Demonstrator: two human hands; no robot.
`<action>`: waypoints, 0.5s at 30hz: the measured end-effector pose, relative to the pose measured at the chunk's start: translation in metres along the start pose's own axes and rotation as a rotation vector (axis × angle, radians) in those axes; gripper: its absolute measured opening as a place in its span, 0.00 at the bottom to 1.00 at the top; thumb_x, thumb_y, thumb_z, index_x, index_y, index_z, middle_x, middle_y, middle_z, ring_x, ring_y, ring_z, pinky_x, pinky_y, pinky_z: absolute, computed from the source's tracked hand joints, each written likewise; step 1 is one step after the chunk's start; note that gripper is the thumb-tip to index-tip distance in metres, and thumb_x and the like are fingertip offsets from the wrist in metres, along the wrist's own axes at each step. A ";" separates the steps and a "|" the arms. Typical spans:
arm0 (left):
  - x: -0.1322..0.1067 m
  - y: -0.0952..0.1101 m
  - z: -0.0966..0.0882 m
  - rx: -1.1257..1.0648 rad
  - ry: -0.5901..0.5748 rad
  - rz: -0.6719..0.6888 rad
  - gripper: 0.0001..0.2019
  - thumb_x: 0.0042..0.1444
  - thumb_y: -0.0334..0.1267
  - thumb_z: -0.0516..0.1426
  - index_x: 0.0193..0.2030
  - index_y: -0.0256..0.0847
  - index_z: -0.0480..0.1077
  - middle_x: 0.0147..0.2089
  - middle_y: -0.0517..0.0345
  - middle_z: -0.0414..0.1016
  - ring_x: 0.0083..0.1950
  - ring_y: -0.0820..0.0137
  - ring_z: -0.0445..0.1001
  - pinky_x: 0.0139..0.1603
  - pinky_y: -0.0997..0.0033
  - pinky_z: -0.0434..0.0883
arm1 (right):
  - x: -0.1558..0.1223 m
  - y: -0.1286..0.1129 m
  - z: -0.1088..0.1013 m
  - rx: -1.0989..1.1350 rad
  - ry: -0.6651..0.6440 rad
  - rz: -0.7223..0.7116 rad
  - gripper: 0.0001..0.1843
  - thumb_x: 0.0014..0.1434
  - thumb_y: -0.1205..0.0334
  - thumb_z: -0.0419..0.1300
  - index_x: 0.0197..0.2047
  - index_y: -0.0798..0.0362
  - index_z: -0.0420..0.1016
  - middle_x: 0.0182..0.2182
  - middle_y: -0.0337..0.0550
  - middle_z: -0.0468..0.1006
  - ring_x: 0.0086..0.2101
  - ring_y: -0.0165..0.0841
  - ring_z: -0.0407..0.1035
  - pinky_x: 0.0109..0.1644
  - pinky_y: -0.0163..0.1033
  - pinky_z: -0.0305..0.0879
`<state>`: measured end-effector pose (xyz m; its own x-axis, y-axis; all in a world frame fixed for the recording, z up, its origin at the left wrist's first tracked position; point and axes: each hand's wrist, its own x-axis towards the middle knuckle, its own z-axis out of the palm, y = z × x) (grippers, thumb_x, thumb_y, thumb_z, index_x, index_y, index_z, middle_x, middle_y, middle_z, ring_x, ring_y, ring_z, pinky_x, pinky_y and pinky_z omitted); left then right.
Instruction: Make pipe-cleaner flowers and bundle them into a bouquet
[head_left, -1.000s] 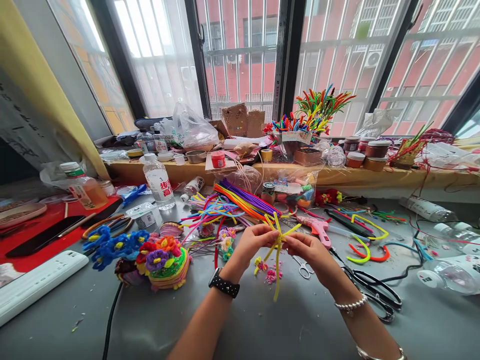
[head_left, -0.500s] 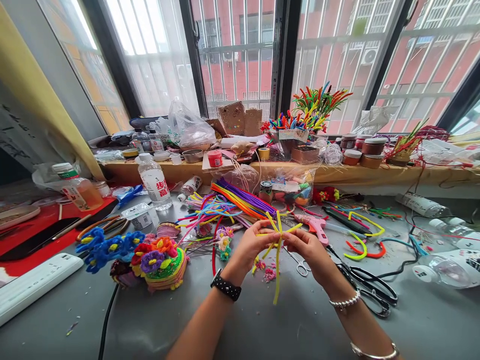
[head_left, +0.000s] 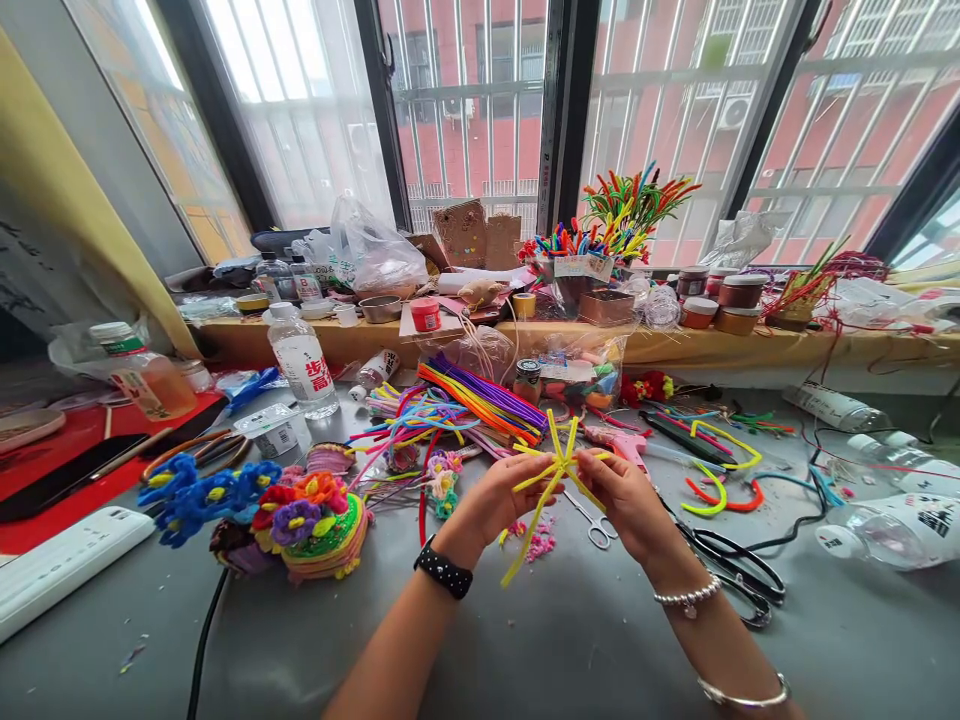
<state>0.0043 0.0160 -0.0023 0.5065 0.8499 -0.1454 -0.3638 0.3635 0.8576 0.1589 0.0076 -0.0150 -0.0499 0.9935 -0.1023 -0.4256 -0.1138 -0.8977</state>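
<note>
Both of my hands pinch a bundle of yellow pipe cleaners (head_left: 553,466) above the grey table (head_left: 525,650). My left hand (head_left: 499,495), with a black watch on its wrist, grips the bundle from the left. My right hand (head_left: 626,497), with a bead bracelet, grips it from the right. Short ends fan out above the pinch and one long tail slants down to the left. Small silver scissors (head_left: 596,525) lie just under my hands.
A pile of coloured pipe cleaners (head_left: 465,400) lies behind my hands. A crafted flower basket (head_left: 319,525) and blue flowers (head_left: 199,485) sit left. Big black scissors (head_left: 739,575), a pink glue gun (head_left: 622,443), water bottles (head_left: 304,360) and a white power strip (head_left: 60,565) surround them.
The long yellow tail has swung from hanging straight down to slanting down-left. Both hands have turned the bundle and shifted slightly up the picture.
</note>
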 end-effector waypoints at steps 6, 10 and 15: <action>0.003 -0.004 0.000 0.153 0.024 0.047 0.10 0.43 0.37 0.59 0.32 0.33 0.73 0.29 0.54 0.74 0.29 0.76 0.70 0.32 0.79 0.64 | 0.000 0.002 0.002 0.012 -0.049 -0.011 0.11 0.39 0.57 0.65 0.21 0.55 0.69 0.17 0.32 0.64 0.21 0.21 0.56 0.28 0.29 0.56; 0.004 -0.005 0.002 0.274 0.066 0.087 0.10 0.42 0.38 0.59 0.30 0.33 0.74 0.27 0.55 0.74 0.27 0.77 0.68 0.29 0.80 0.62 | -0.001 0.001 0.002 -0.040 -0.060 -0.054 0.11 0.40 0.58 0.64 0.22 0.56 0.68 0.17 0.32 0.64 0.21 0.22 0.55 0.28 0.29 0.55; 0.004 -0.004 0.003 0.321 0.122 0.119 0.10 0.42 0.40 0.59 0.28 0.34 0.74 0.26 0.55 0.74 0.26 0.77 0.66 0.28 0.80 0.61 | -0.002 -0.001 0.002 -0.059 -0.105 -0.066 0.12 0.41 0.57 0.63 0.23 0.55 0.68 0.18 0.33 0.66 0.22 0.23 0.57 0.30 0.30 0.56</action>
<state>0.0100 0.0171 -0.0048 0.3716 0.9253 -0.0762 -0.1413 0.1375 0.9804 0.1573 0.0056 -0.0133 -0.1195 0.9928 0.0005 -0.3773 -0.0449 -0.9250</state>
